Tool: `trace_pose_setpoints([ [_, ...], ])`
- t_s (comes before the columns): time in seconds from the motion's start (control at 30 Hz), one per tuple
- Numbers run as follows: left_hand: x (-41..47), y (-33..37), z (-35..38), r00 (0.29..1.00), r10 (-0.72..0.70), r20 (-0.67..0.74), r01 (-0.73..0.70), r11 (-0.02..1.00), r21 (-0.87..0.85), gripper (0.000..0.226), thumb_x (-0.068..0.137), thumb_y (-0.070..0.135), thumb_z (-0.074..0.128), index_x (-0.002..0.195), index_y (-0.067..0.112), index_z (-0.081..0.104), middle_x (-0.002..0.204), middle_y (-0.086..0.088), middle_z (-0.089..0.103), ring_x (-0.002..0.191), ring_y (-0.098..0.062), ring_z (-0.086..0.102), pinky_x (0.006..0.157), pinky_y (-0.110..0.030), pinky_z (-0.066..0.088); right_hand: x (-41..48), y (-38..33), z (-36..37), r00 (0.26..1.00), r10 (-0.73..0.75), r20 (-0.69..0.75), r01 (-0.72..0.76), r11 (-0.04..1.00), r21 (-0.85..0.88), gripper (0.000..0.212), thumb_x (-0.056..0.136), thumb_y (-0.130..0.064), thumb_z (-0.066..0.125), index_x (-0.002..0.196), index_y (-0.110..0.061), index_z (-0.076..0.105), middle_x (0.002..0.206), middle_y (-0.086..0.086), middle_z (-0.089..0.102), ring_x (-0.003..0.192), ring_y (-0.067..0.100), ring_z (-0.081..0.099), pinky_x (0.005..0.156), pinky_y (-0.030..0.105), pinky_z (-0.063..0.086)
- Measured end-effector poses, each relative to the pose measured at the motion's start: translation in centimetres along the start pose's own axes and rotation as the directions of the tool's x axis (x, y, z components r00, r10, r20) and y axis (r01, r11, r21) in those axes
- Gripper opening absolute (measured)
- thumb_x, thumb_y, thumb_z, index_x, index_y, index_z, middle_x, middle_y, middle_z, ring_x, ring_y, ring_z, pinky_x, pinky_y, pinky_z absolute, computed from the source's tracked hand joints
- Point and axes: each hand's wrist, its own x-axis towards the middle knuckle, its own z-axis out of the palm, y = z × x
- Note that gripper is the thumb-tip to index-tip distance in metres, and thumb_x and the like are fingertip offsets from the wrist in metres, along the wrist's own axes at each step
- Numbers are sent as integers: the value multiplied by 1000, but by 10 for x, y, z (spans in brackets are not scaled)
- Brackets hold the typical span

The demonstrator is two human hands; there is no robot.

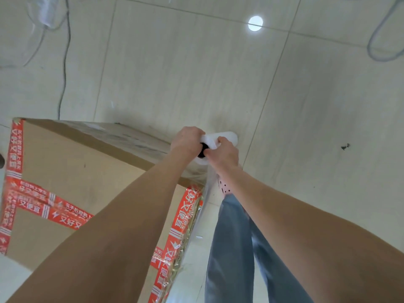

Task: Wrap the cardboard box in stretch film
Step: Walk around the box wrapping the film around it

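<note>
pale glossy tiled floor [196, 73], cardboard box [65, 171] with red printed tape standing on it at left, thin dark cable [65, 62] trailing beyond box, grey cable loop [371, 47] top right, small dark speck [345, 146] right

1. Box [65, 162]: plain brown cardboard is shown.
2. Tape [32, 202]: red-orange bands are printed with white characters and stripes.
3. Roll [227, 137]: white film is wound on a black core [204, 149].
4. Floor [185, 73]: pale beige tiles are crossed by thin grey joints.
5. Jeans [231, 248]: light blue denim is worn.
6. Shoe [225, 189]: pink is dotted with black.
</note>
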Motion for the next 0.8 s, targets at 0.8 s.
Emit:
trace_pose_setpoints([
  [0.8,29,-56,-37,993,-121,-5,119,984,-130,39,87,15,55,126,16,54,106,-4,62,103,-27,58,78,-33,47,28,-67,34,998,18,60,-14,998,-68,34,87,-24,57,120,-19,50,87,-3,49,79,21,55,66,30,46],
])
